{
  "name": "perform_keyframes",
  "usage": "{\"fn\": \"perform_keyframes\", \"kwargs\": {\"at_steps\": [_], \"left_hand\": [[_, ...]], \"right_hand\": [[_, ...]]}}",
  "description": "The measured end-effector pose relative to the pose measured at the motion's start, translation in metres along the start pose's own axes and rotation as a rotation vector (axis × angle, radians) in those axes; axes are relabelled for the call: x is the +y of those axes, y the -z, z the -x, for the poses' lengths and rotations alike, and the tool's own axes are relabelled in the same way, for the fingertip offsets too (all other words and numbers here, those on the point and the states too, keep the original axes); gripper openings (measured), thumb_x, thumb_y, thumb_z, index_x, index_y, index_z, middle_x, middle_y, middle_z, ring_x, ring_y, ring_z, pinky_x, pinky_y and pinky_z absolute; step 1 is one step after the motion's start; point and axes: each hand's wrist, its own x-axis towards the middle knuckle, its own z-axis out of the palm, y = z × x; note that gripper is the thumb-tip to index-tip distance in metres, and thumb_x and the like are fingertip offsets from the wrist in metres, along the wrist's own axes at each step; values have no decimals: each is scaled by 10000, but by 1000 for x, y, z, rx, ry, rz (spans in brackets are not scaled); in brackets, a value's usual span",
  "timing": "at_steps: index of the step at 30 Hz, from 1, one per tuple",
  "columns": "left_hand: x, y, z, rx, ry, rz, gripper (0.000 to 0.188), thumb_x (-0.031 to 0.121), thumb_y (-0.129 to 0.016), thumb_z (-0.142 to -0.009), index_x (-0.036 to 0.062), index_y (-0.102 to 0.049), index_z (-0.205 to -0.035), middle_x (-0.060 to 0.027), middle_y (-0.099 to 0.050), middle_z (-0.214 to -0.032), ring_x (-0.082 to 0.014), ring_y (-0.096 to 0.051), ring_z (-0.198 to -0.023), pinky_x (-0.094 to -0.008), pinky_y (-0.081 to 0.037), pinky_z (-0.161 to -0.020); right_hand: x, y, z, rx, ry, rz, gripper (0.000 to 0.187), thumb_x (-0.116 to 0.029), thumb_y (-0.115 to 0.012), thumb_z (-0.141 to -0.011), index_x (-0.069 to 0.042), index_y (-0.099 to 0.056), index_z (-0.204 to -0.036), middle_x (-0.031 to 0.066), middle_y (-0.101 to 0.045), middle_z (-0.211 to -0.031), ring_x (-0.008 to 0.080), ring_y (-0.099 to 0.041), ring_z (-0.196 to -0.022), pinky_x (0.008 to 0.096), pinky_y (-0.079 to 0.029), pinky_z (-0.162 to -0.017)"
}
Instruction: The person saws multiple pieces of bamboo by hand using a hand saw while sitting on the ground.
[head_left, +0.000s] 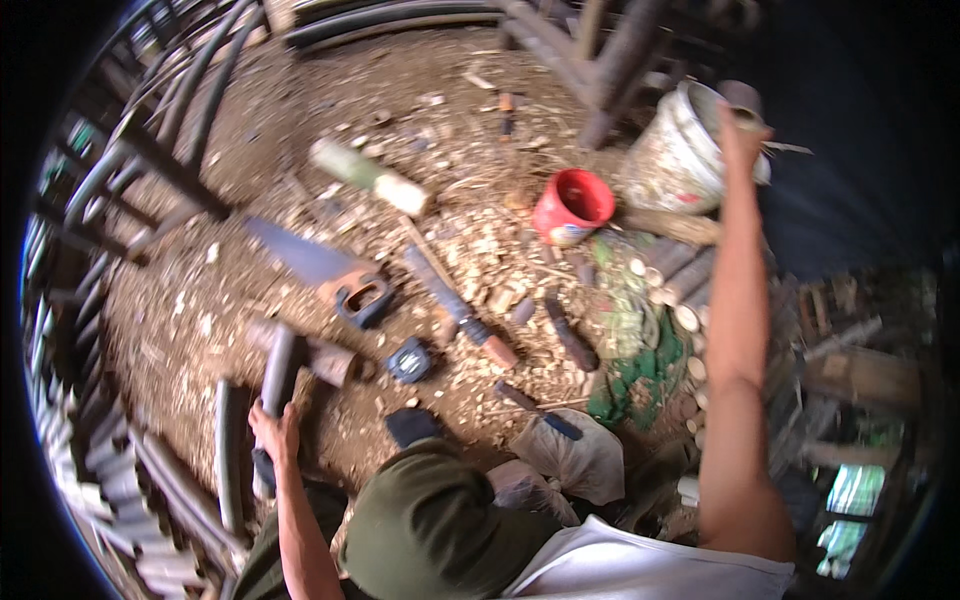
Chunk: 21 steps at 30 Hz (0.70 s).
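Bamboo tube (281, 372) sits clasped in the left hand (276, 432); the right hand's (740, 148) blurred grip beside the bucket (672, 150), I cannot tell.

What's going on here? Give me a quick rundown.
The person's left hand grips a grey-brown pole. The right hand is stretched out to the white bucket, at a short brown tube; blur hides whether it grips it. A handsaw and a tape measure lie on the chip-strewn ground.

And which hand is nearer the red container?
Right: the right hand is by the white bucket, above and right of the red container in view. The left hand is farther off, down to the left.
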Motion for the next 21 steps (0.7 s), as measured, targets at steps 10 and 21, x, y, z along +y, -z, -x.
{"fn": "perform_keyframes", "kwargs": {"at_steps": [10,21], "left_hand": [[-90,40,-40,224,291,-103,713,295,-657,-781,-56,-412,-1352,-276,-411,-1400,-412,-359,-1335,-478,-309,-1129],[-313,154,-28,288,1117,-428,769,392,-757,-723,-13,-415,-1280,-193,-468,-1285,-377,-475,-1241,-493,-487,-959]], "right_hand": [[-102,94,427,-1125,584,-668,706,-63,-644,-822,22,-350,-1459,236,-391,-1450,369,-456,-1294,444,-394,-1059],[-273,111,569,-1645,1036,-783,729,14,-659,-744,4,-396,-1424,245,-456,-1324,401,-492,-1210,425,-416,-1020]]}}
